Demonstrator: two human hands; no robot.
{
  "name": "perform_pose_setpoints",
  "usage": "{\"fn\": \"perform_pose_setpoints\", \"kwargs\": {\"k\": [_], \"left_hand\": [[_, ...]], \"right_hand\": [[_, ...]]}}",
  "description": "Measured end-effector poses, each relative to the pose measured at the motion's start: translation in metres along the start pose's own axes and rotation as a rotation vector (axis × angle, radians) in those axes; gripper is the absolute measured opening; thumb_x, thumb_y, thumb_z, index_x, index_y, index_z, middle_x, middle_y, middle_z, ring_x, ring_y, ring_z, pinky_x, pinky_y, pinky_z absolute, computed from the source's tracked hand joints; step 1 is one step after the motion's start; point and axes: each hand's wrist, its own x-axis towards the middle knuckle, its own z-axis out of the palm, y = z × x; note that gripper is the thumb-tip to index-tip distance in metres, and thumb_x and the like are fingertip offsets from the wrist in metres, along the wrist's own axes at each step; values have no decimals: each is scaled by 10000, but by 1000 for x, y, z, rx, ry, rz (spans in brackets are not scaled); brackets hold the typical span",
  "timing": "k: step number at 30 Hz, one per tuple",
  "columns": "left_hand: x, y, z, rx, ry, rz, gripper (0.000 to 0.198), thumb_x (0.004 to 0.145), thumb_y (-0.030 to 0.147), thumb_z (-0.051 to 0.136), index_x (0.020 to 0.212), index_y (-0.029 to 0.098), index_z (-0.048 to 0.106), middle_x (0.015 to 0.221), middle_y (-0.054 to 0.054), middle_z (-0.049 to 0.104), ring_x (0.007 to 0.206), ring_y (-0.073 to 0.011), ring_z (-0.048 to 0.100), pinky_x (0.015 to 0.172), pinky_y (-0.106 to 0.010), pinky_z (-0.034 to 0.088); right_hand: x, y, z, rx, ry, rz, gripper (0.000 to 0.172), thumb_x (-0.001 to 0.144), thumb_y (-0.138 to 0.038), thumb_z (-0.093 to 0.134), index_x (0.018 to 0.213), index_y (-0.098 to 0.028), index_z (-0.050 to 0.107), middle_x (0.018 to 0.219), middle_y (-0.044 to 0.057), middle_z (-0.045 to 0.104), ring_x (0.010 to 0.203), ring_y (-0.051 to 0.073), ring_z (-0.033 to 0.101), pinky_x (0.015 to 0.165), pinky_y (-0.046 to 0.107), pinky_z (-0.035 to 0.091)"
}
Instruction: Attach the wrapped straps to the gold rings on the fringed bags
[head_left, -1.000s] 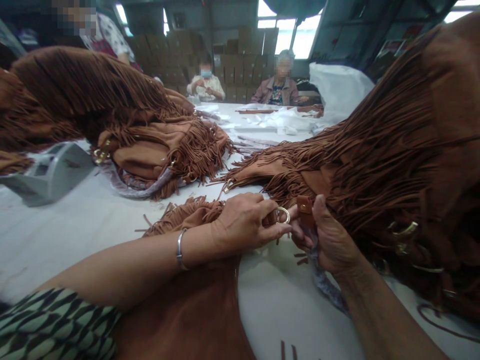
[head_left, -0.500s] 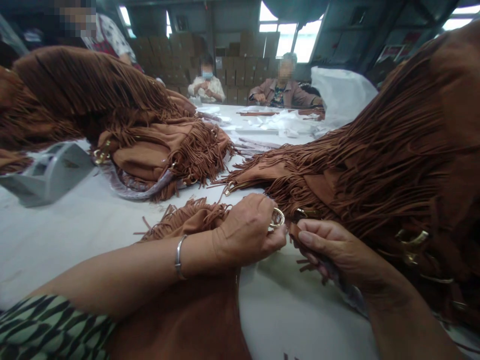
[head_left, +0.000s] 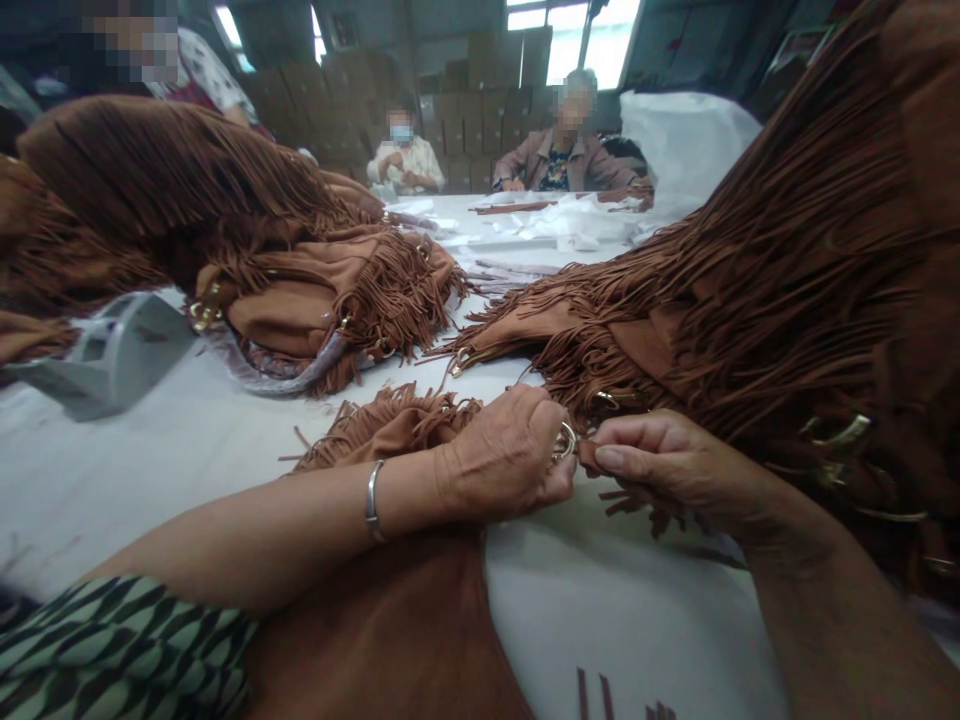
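My left hand [head_left: 506, 455] is closed around a gold metal ring [head_left: 567, 440], which shows at its fingertips. Just to the right, my right hand [head_left: 660, 455] pinches the end of a brown leather strap [head_left: 589, 457] between thumb and fingers. The strap end sits right by the ring; whether it passes through cannot be made out. Under and behind my left hand lies a brown fringed bag [head_left: 390, 425], its body hanging toward me below the forearm. Short fringe strips dangle beneath my right hand.
A tall heap of brown fringed bags [head_left: 712, 300] rises on the right. Another fringed bag [head_left: 285, 310] with a wrapped handle lies left, beside a grey plastic holder [head_left: 112, 355]. Across the white table [head_left: 247, 450], people sit near white wrapping [head_left: 577, 220]. Boxes are stacked behind.
Both hands have come nearer each other, and the strap end is now closer to the ring. The view has shifted slightly.
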Motion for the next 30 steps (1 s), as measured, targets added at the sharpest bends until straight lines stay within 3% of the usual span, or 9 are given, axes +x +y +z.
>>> {"fn": "perform_pose_setpoints", "kwargs": {"k": [5, 9, 12, 15, 19, 21, 25, 28, 30], "left_hand": [[1, 1, -6, -13, -98, 9, 289, 850, 347, 374, 867, 112, 541, 860, -126, 580, 818, -233, 505, 756, -389, 441], [1, 1, -10, -14, -196, -2, 331, 878, 358, 384, 1025, 99, 529, 969, -129, 594, 898, -239, 521, 808, -397, 441], [-1, -2, -9, -33, -243, 95, 291, 888, 324, 391, 1016, 98, 522, 999, -133, 601, 924, -230, 536, 845, -386, 444], [-5, -5, -6, -114, -182, 115, 350, 895, 323, 394, 1136, 74, 448, 1027, -146, 596, 939, -226, 548, 868, -388, 455], [-8, -8, -6, -256, -63, 111, 649, 874, 323, 432, 1363, 39, 113, 1058, -160, 564, 959, -222, 551, 810, -362, 488], [-9, -8, -7, -282, -66, 160, 666, 867, 307, 437, 1367, 53, 78, 1065, -160, 556, 975, -222, 550, 781, -343, 488], [-7, -2, -9, -197, -52, 13, 543, 849, 372, 450, 1272, 77, 279, 933, -109, 587, 840, -217, 564, 718, -350, 473], [-5, 2, -10, -107, -47, -192, 336, 833, 401, 446, 1023, 125, 473, 779, -50, 562, 714, -194, 526, 678, -347, 446], [-4, 1, -11, -104, -59, -230, 238, 833, 372, 450, 907, 152, 502, 765, -36, 545, 710, -177, 504, 674, -321, 428]], "right_hand": [[12, 2, 18, 273, 122, -60, 389, 654, -485, 749, 679, -164, 531, 431, -103, 338, 331, 12, 204, 296, 128, 167], [15, 0, 24, 273, 210, -32, 402, 604, -415, 797, 636, -176, 475, 430, -96, 381, 311, 12, 239, 285, 132, 171], [13, -1, 22, 206, 206, 8, 429, 623, -472, 777, 617, -177, 466, 400, -99, 352, 315, 19, 235, 284, 138, 180], [11, 0, 19, 130, 192, 30, 441, 634, -529, 754, 640, -173, 492, 397, -101, 346, 316, 24, 241, 286, 148, 210], [12, 3, 19, 143, 78, 29, 447, 637, -537, 748, 630, -171, 493, 412, -97, 354, 326, 22, 239, 304, 153, 202], [13, 3, 21, 198, 37, 21, 422, 643, -507, 755, 631, -170, 501, 405, -96, 356, 327, 23, 232, 309, 154, 184], [14, 0, 31, 305, 167, -51, 381, 597, -425, 793, 628, -163, 518, 412, -89, 381, 332, 23, 266, 314, 148, 184], [16, -3, 46, 399, 313, -144, 372, 590, -389, 793, 607, -171, 492, 416, -94, 370, 330, 20, 270, 313, 145, 197], [17, -3, 56, 459, 427, -217, 349, 604, -362, 786, 615, -173, 493, 424, -95, 368, 338, 23, 279, 313, 144, 209]]}}
